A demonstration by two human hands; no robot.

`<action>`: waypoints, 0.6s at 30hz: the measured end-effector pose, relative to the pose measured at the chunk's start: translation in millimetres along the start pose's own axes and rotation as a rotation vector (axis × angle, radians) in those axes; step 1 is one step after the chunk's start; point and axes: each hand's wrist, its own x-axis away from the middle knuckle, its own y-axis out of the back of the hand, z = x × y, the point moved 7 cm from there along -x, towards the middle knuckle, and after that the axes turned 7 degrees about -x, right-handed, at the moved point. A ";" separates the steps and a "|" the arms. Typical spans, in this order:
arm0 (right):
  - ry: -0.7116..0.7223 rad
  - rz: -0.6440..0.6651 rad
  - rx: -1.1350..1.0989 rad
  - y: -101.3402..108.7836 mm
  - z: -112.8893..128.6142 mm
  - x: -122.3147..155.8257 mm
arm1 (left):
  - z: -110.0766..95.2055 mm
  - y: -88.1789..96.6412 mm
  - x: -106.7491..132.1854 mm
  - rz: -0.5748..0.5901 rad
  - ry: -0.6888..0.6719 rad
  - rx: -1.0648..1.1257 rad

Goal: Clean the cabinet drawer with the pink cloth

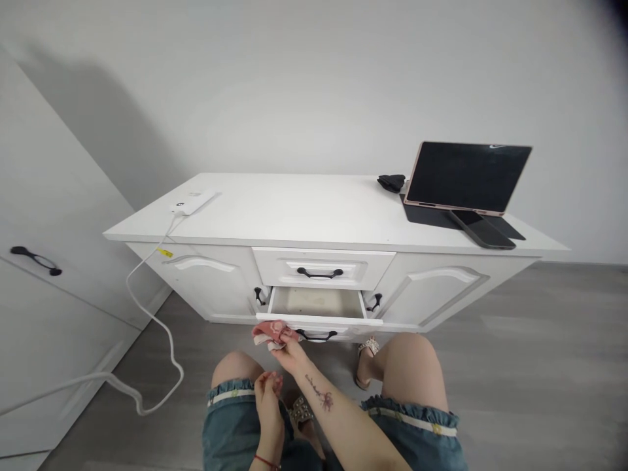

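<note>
I am crouched before a white cabinet [314,216] whose lower middle drawer [318,305] stands pulled out and looks empty inside. My right hand [289,350] is closed on a folded pink cloth [271,333], held at the drawer's front left corner. My left hand [268,392] rests lower, by my left knee, its fingers curled; a bit of pink shows at the fingertips, and I cannot make out what it is. The upper drawer [321,268] above is closed.
On the cabinet top sit a tablet [466,175] propped on a dark mat, a phone [483,230], a small black item [391,182] and a white power strip [192,202] whose cable [157,327] trails to the grey floor. A white door panel [44,275] stands at left.
</note>
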 end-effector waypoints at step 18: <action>0.044 -0.161 -0.147 67.8 161.5 71.6 | 27.8 -144.9 -24.1 0.414 0.445 -0.028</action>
